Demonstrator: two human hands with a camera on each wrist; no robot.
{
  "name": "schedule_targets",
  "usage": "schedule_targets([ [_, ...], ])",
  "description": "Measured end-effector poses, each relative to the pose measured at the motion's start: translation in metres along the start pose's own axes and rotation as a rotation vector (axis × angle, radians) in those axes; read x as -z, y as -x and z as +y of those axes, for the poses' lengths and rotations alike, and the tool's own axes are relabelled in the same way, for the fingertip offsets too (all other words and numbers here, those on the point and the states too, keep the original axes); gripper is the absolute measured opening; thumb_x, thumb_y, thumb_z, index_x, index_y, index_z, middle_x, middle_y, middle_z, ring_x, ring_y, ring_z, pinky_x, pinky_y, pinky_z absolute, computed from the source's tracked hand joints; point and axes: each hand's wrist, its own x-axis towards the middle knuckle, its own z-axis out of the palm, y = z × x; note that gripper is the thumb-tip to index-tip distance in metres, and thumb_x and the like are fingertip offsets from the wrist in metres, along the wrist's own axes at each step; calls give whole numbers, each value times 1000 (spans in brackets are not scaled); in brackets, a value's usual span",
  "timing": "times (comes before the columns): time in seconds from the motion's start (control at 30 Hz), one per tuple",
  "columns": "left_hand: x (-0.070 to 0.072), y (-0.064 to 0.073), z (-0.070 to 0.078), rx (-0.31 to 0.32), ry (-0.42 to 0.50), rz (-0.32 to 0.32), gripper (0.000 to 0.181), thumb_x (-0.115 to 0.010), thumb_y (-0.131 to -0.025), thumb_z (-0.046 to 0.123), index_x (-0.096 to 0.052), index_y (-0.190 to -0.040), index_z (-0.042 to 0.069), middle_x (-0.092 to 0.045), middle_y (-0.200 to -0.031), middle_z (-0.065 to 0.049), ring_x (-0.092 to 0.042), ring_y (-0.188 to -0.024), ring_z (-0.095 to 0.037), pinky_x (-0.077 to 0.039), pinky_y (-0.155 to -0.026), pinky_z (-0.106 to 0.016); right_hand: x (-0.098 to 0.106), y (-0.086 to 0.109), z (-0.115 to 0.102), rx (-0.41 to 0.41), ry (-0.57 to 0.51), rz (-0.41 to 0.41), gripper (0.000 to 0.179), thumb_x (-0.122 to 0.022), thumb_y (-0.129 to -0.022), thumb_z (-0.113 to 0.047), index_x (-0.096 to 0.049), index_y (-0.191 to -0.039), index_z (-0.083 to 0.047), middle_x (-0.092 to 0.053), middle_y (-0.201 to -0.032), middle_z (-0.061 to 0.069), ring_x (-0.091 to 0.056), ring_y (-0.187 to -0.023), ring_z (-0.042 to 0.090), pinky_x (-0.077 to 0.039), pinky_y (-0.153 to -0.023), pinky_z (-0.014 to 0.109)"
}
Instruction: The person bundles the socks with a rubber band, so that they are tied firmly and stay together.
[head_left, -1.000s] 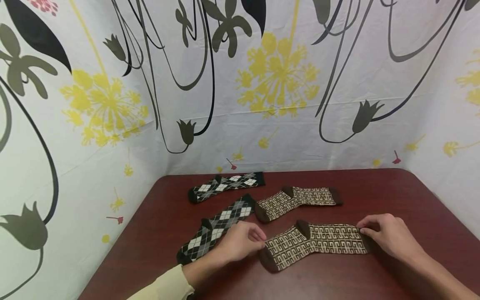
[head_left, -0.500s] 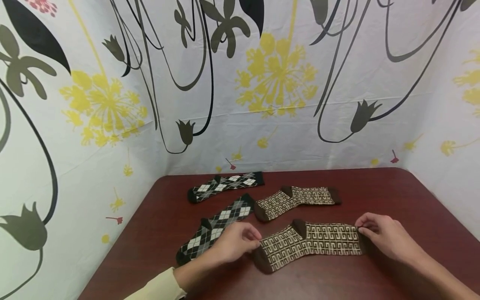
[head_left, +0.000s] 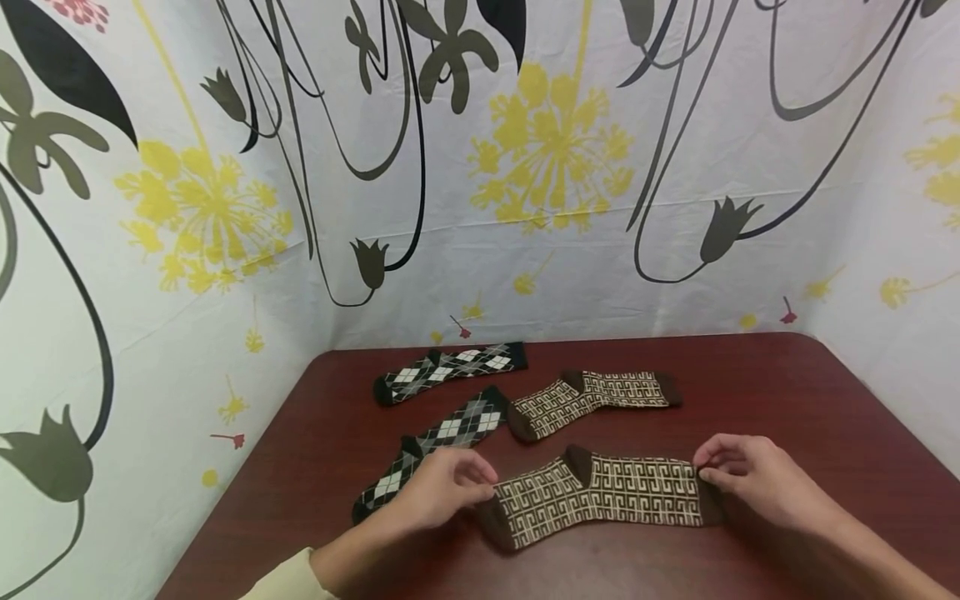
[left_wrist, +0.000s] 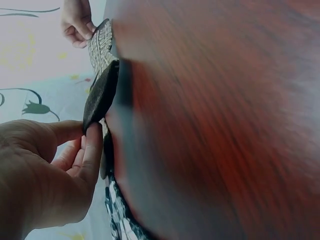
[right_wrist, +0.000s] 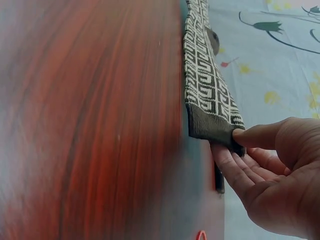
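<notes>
A brown-and-cream sock [head_left: 592, 496] with a Greek-key pattern is stretched out between both hands near the front of the table. My left hand [head_left: 442, 492] pinches its dark brown toe [left_wrist: 102, 95] between thumb and fingers. At the other end, my right hand [head_left: 761, 479] pinches the brown cuff [right_wrist: 215, 127]. The wrist views show the sock held up along the table surface. Behind it lies a matching sock [head_left: 592, 404]. Beyond the left hand is a black, grey and white argyle sock [head_left: 465, 421], partly covered by that hand.
Another argyle sock [head_left: 457, 367] lies near the back edge of the dark red wooden table [head_left: 787, 383]. White cloth [head_left: 450, 200] printed with flowers hangs behind the table and along its sides.
Both hands have shifted left and slightly toward the front edge, carrying the brown-and-cream sock with them. The other socks stay where they were.
</notes>
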Motion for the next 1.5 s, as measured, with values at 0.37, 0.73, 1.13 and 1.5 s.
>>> schedule_targets([
  [0.37, 14, 18, -10, -17, 2, -13, 8, -83, -92, 8, -79, -98, 9, -75, -91, 2, -73, -78, -13, -57, -68, -25, -7, 6, -10, 29, -163, -128, 10, -75, -97, 0, -70, -106, 0, -69, -98, 9, -69, -80, 8, -58, -65, 31],
  [0.73, 25, 32, -21, -30, -24, -52, 5, -82, -95, 13, -81, -100, 13, -77, -92, 5, -72, -78, -10, -55, -70, -25, -17, 12, -10, 59, -284, -224, 10, -77, -94, 1, -74, -103, 4, -73, -92, 10, -70, -76, 10, -61, -66, 33],
  [1.13, 30, 35, -30, -9, -46, -63, 5, -83, -94, 15, -83, -100, 14, -78, -92, 7, -72, -80, -10, -54, -70, -26, -21, 15, -8, 108, -248, -279, 5, -74, -95, 6, -77, -98, 3, -75, -87, 3, -67, -70, 9, -59, -61, 32],
  [1.5, 31, 36, -33, 4, -52, -63, 6, -83, -94, 15, -83, -100, 16, -78, -91, 5, -67, -71, -10, -51, -59, -25, -23, 15, -4, 221, -84, -196, 14, -82, -90, -2, -78, -91, -15, -73, -86, -12, -60, -75, -1, -51, -60, 26],
])
